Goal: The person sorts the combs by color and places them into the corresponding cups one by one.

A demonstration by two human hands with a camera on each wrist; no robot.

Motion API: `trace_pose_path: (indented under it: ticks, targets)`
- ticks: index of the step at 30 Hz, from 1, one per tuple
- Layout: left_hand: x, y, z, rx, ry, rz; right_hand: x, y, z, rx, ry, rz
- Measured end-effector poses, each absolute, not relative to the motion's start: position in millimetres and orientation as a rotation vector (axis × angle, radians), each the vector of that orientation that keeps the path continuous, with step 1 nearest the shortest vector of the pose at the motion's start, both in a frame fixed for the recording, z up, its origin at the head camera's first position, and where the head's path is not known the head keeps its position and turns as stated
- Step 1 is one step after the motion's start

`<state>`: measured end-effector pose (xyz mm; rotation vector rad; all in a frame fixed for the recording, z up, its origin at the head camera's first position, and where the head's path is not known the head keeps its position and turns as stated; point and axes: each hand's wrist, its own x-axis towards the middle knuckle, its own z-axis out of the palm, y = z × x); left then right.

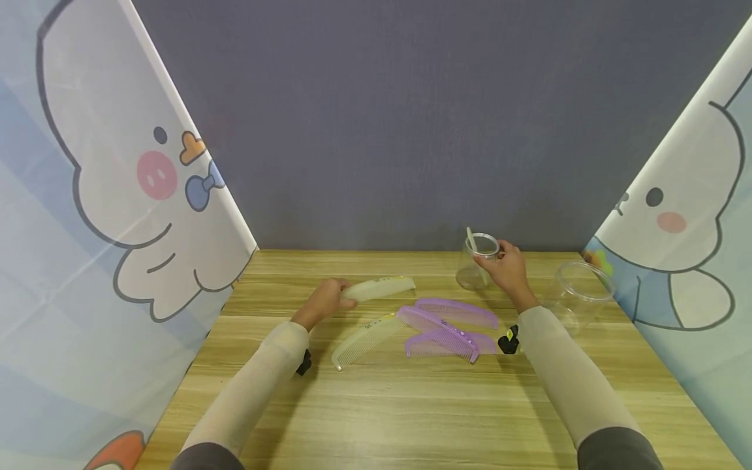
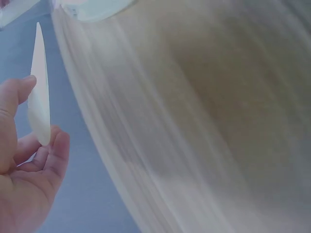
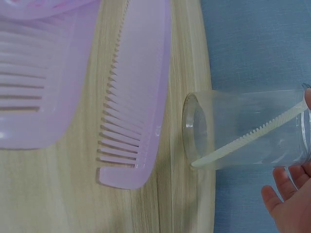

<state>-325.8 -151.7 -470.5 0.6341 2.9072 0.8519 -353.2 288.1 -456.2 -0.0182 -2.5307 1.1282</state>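
Observation:
My left hand (image 1: 324, 301) pinches one end of a pale yellow-green comb (image 1: 378, 288) at the left of the group. In the left wrist view, thumb and fingers hold this comb (image 2: 40, 92) edge-on. A second pale comb (image 1: 363, 341) lies on the table just in front. My right hand (image 1: 508, 269) grips the rim of a clear plastic cup (image 1: 472, 277) at the back. Inside the cup, a pale comb (image 3: 248, 138) leans diagonally, its upper end above the rim near my thumb. Several purple combs (image 1: 455, 312) lie overlapping on the table between my hands.
A second clear container (image 1: 572, 297) stands right of my right forearm. The wooden table (image 1: 376, 418) meets a dark grey panel (image 1: 376, 130) behind, with printed cartoon curtains (image 1: 194, 261) at both sides.

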Motion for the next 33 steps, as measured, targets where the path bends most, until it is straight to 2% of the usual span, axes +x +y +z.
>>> trace_pose_path:
  ticks: [10, 18, 33]
  targets:
    - [-332.6, -140.8, -451.3, 0.773, 3.007, 0.883, -352.2, 289.8, -458.1, -0.027, -2.55, 1.16]
    - [-336.3, -135.7, -435.8, 0.715, 3.015, 0.925, -352.4, 290.3, -456.9, -0.031, -2.557, 1.162]
    - [-346.8, -128.0, -429.1, 0.694, 3.026, 0.991, -350.8, 288.4, -455.9, -0.034, -2.544, 1.16]
